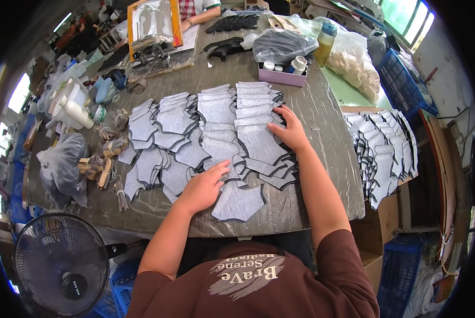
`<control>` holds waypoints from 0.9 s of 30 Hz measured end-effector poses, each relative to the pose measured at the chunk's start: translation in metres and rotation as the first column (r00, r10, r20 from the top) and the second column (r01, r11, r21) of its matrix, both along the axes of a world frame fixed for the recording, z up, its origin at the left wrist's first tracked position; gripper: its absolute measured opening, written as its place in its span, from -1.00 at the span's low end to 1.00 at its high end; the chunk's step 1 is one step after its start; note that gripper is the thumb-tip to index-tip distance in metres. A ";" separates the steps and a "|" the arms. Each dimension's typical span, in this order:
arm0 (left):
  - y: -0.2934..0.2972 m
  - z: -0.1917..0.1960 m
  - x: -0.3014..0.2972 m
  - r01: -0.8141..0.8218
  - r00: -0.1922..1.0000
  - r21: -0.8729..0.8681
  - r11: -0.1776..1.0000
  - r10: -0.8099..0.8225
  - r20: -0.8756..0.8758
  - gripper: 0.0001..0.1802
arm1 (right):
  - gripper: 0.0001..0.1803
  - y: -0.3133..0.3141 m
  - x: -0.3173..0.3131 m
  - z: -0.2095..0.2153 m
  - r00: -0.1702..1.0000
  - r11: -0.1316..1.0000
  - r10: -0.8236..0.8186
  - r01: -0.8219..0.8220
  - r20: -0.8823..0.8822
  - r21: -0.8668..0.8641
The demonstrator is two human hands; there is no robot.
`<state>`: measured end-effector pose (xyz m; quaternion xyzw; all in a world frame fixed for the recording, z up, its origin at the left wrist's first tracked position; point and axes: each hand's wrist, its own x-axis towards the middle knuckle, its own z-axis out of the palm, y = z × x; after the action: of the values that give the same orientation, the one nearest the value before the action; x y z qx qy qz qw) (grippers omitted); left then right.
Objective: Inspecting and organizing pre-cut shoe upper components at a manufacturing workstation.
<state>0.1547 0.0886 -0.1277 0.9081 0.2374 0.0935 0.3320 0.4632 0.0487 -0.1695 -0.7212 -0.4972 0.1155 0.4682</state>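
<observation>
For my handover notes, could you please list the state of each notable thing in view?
Grey notched flat pieces: overlapping in columns
Left hand: slightly curled over pieces
Right hand: fingers spread on pieces
Lilac rectangular box: open, holding bottles
Amber translucent bottle: upright, capped
Black caged fan: motion unclear

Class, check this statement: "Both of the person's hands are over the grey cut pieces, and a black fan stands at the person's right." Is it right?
Not quite: the head view shows the black fan at the person's left. The left hand and right hand are indeed over the grey cut pieces.
</observation>
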 end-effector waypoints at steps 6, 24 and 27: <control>-0.003 0.002 -0.002 0.103 0.994 -0.113 0.988 -0.100 0.032 -0.62 | -0.36 -0.014 -0.026 0.029 0.935 0.987 -0.066 0.113 0.349 -0.115; -0.076 0.000 -0.045 -0.054 0.934 -0.786 0.616 0.310 0.178 -0.57 | -0.66 -0.163 -0.187 0.048 0.898 0.920 0.314 -0.208 0.309 -0.331; -0.090 0.011 -0.041 -0.056 0.960 -0.647 0.761 0.219 0.174 -0.56 | -0.79 -0.157 -0.188 0.045 0.967 0.963 0.251 -0.246 0.033 -0.110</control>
<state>0.1132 -0.0018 -0.1166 0.7040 0.2797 0.1407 0.6374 0.2752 -0.1087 -0.1245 -0.6793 -0.5878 0.1823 0.3997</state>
